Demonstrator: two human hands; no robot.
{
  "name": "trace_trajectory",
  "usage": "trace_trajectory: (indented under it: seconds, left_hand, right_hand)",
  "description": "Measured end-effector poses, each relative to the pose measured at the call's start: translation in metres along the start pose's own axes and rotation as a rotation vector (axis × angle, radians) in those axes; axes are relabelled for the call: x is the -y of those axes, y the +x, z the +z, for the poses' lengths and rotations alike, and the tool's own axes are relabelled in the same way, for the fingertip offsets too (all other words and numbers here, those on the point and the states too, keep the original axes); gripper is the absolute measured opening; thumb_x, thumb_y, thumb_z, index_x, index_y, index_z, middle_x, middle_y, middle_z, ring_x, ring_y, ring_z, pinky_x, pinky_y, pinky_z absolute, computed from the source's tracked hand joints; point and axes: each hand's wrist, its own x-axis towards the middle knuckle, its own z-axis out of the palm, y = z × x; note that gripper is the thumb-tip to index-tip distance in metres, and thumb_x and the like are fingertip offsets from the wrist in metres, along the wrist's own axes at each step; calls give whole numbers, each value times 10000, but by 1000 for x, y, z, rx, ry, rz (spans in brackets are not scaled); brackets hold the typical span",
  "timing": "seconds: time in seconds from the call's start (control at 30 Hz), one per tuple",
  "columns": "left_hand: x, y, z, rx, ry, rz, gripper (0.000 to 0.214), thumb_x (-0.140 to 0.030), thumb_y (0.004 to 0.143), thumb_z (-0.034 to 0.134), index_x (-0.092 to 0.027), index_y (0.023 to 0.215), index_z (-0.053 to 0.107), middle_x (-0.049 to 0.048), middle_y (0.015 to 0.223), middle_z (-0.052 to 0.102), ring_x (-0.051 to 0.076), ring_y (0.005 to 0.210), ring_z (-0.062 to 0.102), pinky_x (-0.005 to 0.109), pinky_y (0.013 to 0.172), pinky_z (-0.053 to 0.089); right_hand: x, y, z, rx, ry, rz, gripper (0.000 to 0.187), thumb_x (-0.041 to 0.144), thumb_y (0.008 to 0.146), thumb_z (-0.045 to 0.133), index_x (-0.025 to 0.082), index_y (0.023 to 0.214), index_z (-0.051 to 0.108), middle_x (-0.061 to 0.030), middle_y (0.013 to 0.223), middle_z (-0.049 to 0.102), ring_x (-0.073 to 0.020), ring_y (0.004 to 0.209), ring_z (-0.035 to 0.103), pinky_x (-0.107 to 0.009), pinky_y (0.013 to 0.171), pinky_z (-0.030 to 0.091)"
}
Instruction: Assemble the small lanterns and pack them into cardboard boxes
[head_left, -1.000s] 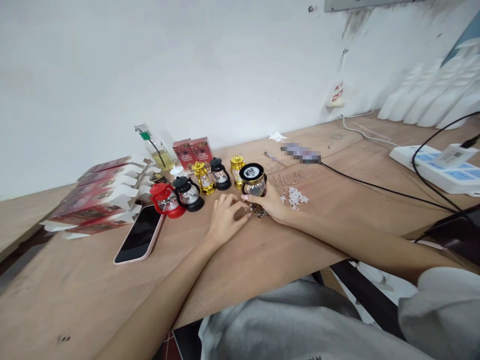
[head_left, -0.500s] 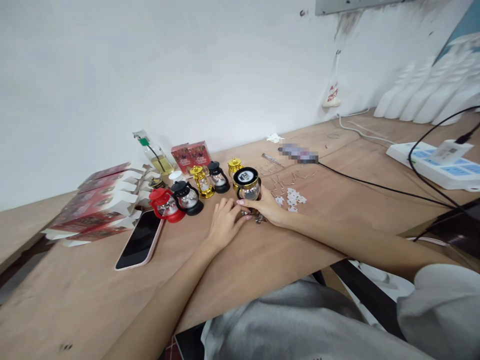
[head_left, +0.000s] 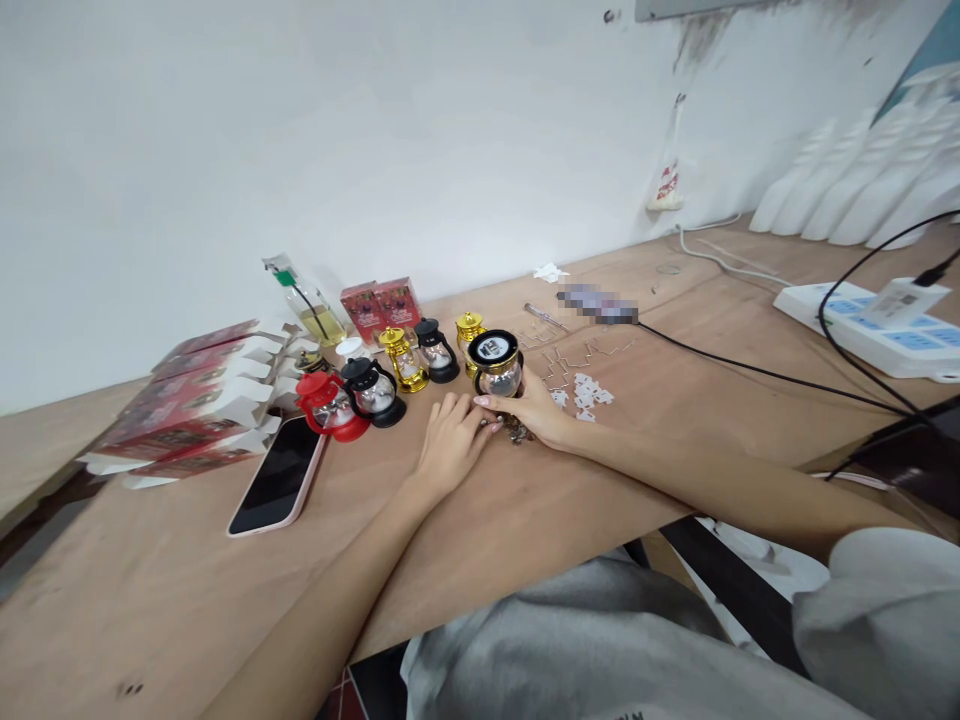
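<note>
Change over the last second: left hand (head_left: 447, 440) draws its thumb and fingers closer together, beside the right thumb; the right hand (head_left: 544, 415) keeps its hold. Both hands now seem to work at one spot.

Held piece: gold-and-black lantern with a clear globe (head_left: 496, 352), round black face with white label turned up, apparently upside down. It sits inside the right grip, palm and fingers round its right side, thumb across the front. Left fingertips lie just below it, nearly closed; cannot tell whether they pinch anything.

Under the hands, a small heap of metal bits (head_left: 516, 432), around mid-width of the brown wooden tabletop (head_left: 450, 545), back from its near edge. Toward the far edge, just behind the held piece, a shiny gold plastic lantern (head_left: 469, 328)
</note>
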Motion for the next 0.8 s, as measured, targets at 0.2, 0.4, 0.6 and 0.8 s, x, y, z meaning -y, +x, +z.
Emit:
trace_trajectory:
  seconds: [0.2,0.4,0.6,0.8]
  left_hand:
    - [-3,3,1,9,54,13,204,-315,928,472,-179,897,621,98,918,599,264,896,470,359,704,357]
    - [-6,5,3,1,116,24,181,-279,928,474,-158,915,608,106,934,611,266,889,479,353,691,352]
    - [5,3,-10,-244,146,86,183,-295,936,476,-165,864,583,74,868,618,224,817,493,324,671,331]
    - [1,4,-38,-749,47,161,14,-186,893,563,-177,901,556,48,834,613,173,796,515,299,688,350]
  right_hand:
    - [-2,1,-2,17,-44,-28,508,367,548,826,195,939,552,-34,954,666,-184,871,618,-369,849,500]
    - [-1,4,-3,16,-36,-70,524,374,545,827,206,957,551,-32,967,655,-191,891,618,-355,823,514]
    - [-5,10,-8,-17,-43,-109,530,358,537,841,215,958,552,-33,971,653,-205,938,612,-389,888,487]
    - [-14,15,-11,-41,-124,-206,548,355,526,842,217,964,542,-32,985,635,-209,960,592,-386,898,461]
